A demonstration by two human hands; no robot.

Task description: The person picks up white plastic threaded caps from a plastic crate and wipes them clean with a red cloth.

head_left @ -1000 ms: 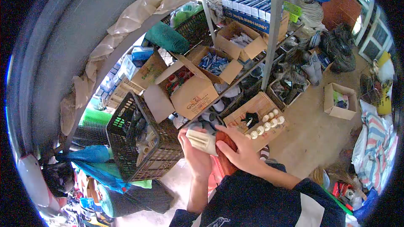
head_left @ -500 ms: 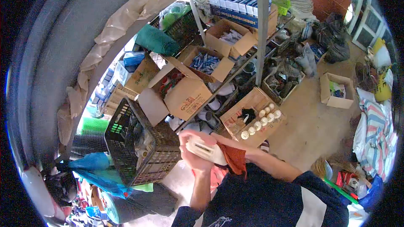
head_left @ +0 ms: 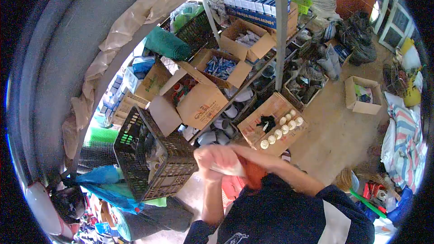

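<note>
Cream piece: the narrow cream piece (head_left: 231, 168) sticks out below the bunched fingers, its far end hidden inside the grip.
Left hand: fingers of the left hand (head_left: 205, 164) curled closed around the piece.
Right hand: the right hand (head_left: 224, 153) crosses over the top, blurred; how far its fingers close, cannot tell.
Rust cloth: the rust cloth (head_left: 254, 174) hangs just beside the piece, under the right forearm.
Change: half a second ago the piece's slotted face showed; now hands cover most of it. Crate and boxes about where they were.
In the way: right hand and forearm block the view of the grip.
Red item: a red item (head_left: 233, 186) below the hands, partly hidden.
Black crate: the black crate (head_left: 169, 178) stands tilted in view, near the left hand.
Fluted pieces: cream fluted pieces (head_left: 285, 129) in two rows on the flat carton (head_left: 253, 129), a black bundle (head_left: 266, 124) beside them.
Farther: open box (head_left: 202, 109) with red items; beyond, a box of blue packets (head_left: 220, 68); grey post (head_left: 280, 31) upright before the stacked goods.
</note>
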